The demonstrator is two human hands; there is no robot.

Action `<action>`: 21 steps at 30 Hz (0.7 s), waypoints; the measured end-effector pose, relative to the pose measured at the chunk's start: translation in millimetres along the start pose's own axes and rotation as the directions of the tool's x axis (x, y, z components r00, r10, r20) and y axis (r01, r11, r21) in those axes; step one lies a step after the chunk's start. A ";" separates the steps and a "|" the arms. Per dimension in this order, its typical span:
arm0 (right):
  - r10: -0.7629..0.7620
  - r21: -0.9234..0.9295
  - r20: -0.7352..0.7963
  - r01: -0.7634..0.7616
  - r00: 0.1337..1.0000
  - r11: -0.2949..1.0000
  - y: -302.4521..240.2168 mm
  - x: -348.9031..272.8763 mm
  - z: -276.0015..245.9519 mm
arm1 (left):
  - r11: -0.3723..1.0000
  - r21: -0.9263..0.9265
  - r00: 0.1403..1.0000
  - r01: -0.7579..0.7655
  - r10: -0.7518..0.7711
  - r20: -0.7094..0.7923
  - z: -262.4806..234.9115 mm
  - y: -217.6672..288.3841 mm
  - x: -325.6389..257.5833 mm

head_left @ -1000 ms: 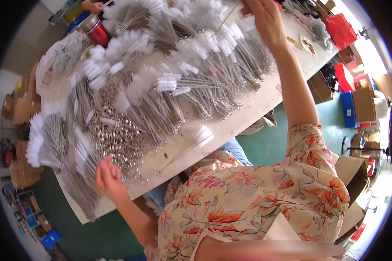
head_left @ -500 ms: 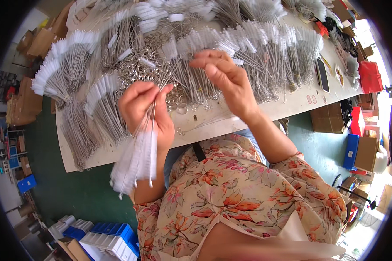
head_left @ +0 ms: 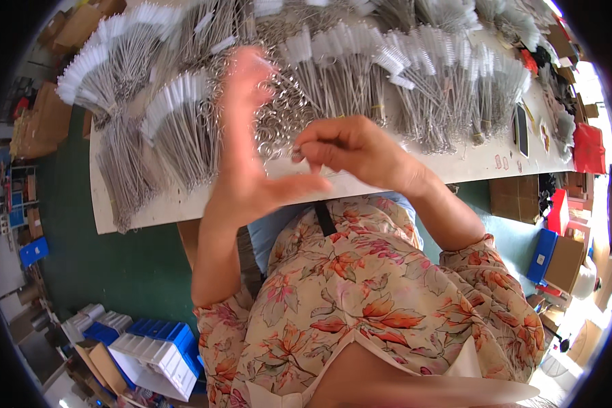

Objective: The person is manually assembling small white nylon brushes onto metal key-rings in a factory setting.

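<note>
My left hand (head_left: pixel 243 160) is raised over the front of the table, blurred by motion, its fingers stretched upward and its thumb pointing right. No brush shows in it. To its right, my right hand (head_left: pixel 367 153) has thumb and fingers pinched together close to the table's front edge. A small greyish bit shows at those fingertips, too small to name. Just beyond the pinch lies a heap of shiny metal rings (head_left: pixel 268 136), partly covered by my left hand. Thin wire-handled brushes with white bristles (head_left: pixel 180 102) lie in a bundle left of the rings.
More brush bundles (head_left: pixel 449 88) cover the right and far parts of the white table (head_left: pixel 139 219). A dark phone-like slab (head_left: pixel 521 130) lies near the right end. Below right stands a cardboard box (head_left: pixel 515 197); blue and white bins (head_left: pixel 160 353) stand on the floor at lower left.
The handful of brushes is gone from my left hand, which has opened and swung upward. My right hand has come down and closed its fingers. The view has shifted slightly.
</note>
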State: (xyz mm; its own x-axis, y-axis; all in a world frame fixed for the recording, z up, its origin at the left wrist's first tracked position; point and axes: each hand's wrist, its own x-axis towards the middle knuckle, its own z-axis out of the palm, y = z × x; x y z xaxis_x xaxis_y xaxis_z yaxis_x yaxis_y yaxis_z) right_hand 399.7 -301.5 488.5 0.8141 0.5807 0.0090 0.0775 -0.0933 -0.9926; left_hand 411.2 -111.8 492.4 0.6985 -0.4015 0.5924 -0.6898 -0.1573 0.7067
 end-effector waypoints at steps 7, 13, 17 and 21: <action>0.086 0.138 0.077 -0.096 0.993 0.986 -13.9 -11.7 -2.5 | 0.995 -0.099 0.991 -0.007 0.020 0.130 -0.6 -11.1 -22.7; 0.415 0.184 0.343 -0.493 0.843 0.850 -11.3 -34.8 -19.3 | 0.984 -0.178 0.999 -0.007 0.013 0.032 36.7 5.6 -39.0; 0.313 -0.456 0.005 -0.276 0.950 0.846 23.8 -92.7 -53.9 | 0.943 0.042 0.944 0.330 -0.331 -0.002 55.9 -1.7 -72.2; 0.327 -0.881 -0.385 -0.449 0.863 0.149 50.9 -143.2 -82.1 | 0.636 0.388 0.707 0.667 -0.705 -0.059 58.2 -14.3 -94.5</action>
State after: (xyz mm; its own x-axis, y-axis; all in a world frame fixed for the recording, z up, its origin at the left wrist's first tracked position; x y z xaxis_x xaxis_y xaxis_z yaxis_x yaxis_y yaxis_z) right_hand 334.2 -455.8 446.7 0.9496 0.1596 -0.2698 0.1530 -0.9872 -0.0452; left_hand 343.9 -124.1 403.8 0.9912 -0.1194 -0.0566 -0.0469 -0.7182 0.6942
